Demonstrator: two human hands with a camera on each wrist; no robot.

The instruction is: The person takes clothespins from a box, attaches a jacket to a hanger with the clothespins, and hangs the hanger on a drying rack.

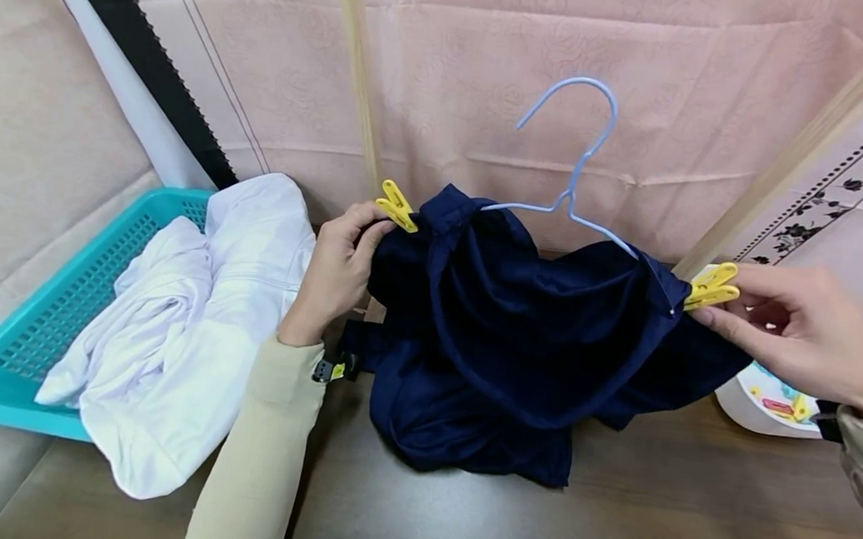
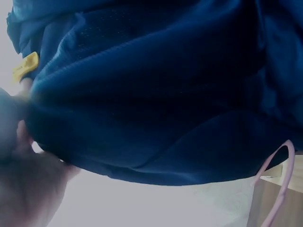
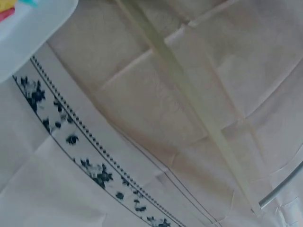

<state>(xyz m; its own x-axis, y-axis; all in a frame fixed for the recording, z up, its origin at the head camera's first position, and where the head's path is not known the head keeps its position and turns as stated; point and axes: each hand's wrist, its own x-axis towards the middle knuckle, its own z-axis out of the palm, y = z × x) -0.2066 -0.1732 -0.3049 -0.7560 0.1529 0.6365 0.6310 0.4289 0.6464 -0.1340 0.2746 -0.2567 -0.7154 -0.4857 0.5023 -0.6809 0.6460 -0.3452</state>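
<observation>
A navy garment [image 1: 518,326] hangs in folds from a light-blue wire hanger [image 1: 572,200], its lower part bunched close over the brown tabletop. Yellow clothespins sit at both top corners: the left clothespin [image 1: 397,206] and the right clothespin [image 1: 712,287]. My left hand [image 1: 342,263] pinches the cloth just below the left one. In the left wrist view, that hand [image 2: 33,189] is at the edge of the spread navy cloth. At the opposite corner, my right hand [image 1: 803,329] pinches the right clothespin between thumb and forefinger. The right wrist view does not show the hand.
At left, a teal basket [image 1: 12,357] holds white clothing [image 1: 241,306] draping over its side. A white tub [image 1: 741,408] of colourful clothespins stands at right, partly hidden by my hand. Wooden poles [image 1: 362,73] rise behind, before a pink cloth backdrop [image 1: 450,112].
</observation>
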